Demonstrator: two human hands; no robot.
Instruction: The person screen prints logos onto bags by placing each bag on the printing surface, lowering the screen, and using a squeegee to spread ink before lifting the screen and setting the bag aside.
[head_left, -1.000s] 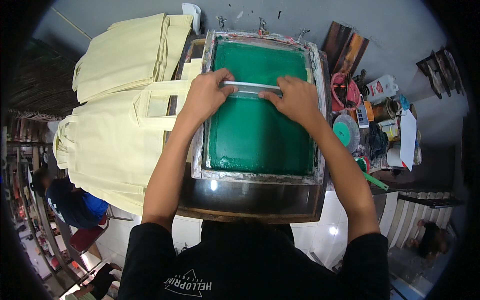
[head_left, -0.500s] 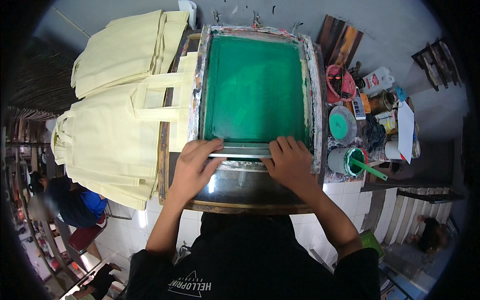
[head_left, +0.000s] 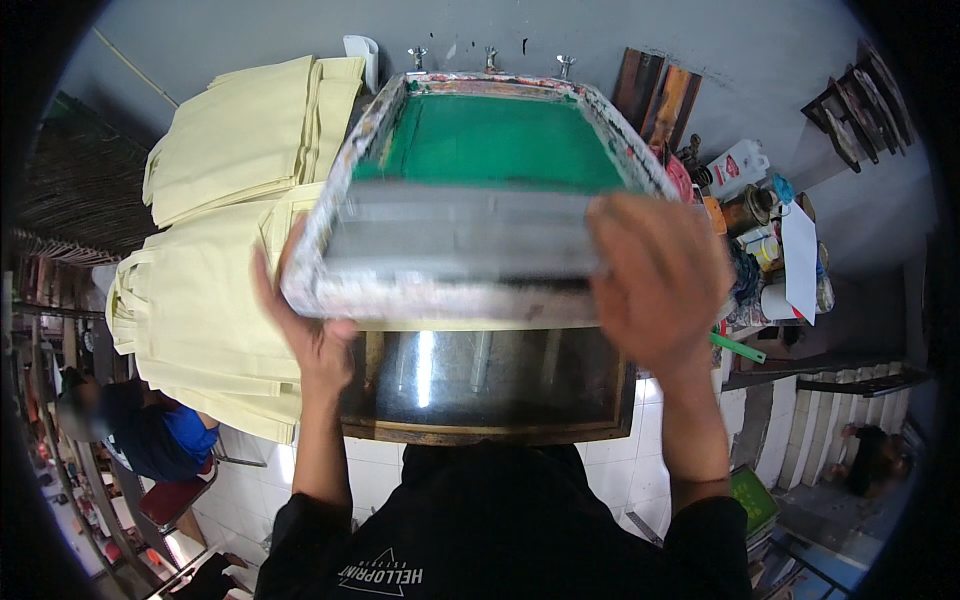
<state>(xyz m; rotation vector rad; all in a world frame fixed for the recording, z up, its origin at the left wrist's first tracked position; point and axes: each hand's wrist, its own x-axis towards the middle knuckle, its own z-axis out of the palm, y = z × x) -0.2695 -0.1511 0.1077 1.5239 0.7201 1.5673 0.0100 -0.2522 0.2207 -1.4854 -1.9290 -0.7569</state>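
A screen printing frame (head_left: 450, 303) with a paint-smeared rim is tilted up, its near edge raised above the dark glossy table (head_left: 500, 385). Green ink covers its mesh (head_left: 500, 140). My left hand (head_left: 312, 325) grips the frame's near left corner, thumb toward the underside. A wide grey squeegee (head_left: 460, 230), blurred by motion, lies across the near part of the frame. My right hand (head_left: 660, 280), also blurred, is closed at the squeegee's right end; its fingertips are partly smeared. Under the raised edge shows a thin strip of pale yellow fabric.
Pale yellow cloth bags lie in stacks (head_left: 215, 310) on the left. Wing-nut clamps (head_left: 490, 58) stand behind the frame. On the right are a white jug (head_left: 738, 168), cans and a green-handled tool (head_left: 738, 347). A person (head_left: 155, 425) sits at the lower left.
The frame's near edge has risen from the table. My left hand has moved from the squeegee to the frame's left corner; my right hand has moved right and upward with the squeegee.
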